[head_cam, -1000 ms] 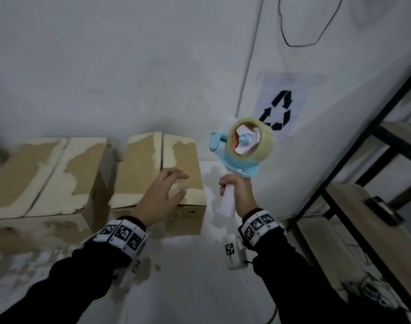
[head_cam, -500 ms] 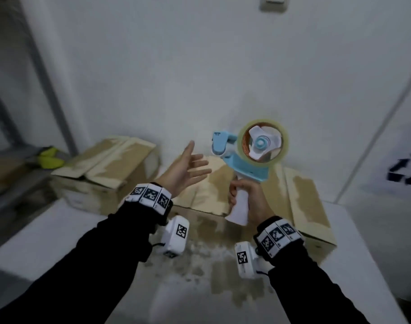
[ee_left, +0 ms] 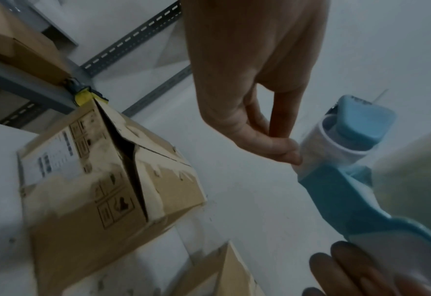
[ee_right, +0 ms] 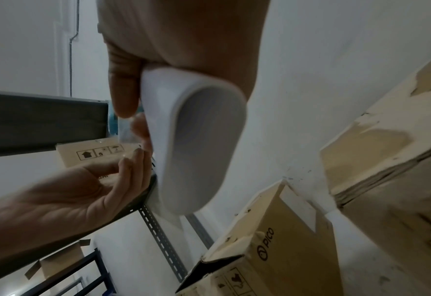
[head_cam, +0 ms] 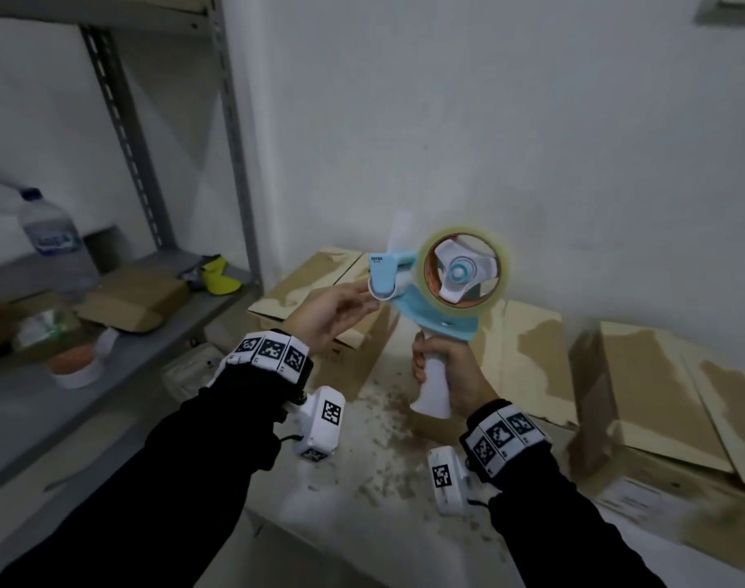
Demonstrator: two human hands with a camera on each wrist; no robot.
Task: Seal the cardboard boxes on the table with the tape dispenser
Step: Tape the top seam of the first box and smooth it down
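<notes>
My right hand (head_cam: 442, 371) grips the white handle (ee_right: 199, 140) of the blue tape dispenser (head_cam: 430, 307) and holds it upright above the table. A roll of clear tape (head_cam: 464, 269) sits on it. The left hand (head_cam: 372, 297) is at the dispenser's front roller (ee_left: 336, 146); thumb and forefinger pinch the clear tape end there. Three cardboard boxes stand along the wall: one (head_cam: 315, 282) behind the left hand with its flaps ajar (ee_left: 123, 160), one (head_cam: 527, 358) behind the dispenser, one (head_cam: 659, 396) at the right.
The white table (head_cam: 362, 481) is speckled with brown scraps. A grey metal shelf rack (head_cam: 120, 354) stands at the left, holding a water bottle (head_cam: 52, 235), a yellow object (head_cam: 218, 278) and flat cardboard (head_cam: 137, 299). The white wall is close behind the boxes.
The head view has swung left, bringing the shelf rack into sight. My left hand left the box top, hung open in the air, then came to the dispenser's roller. The right hand still holds the dispenser.
</notes>
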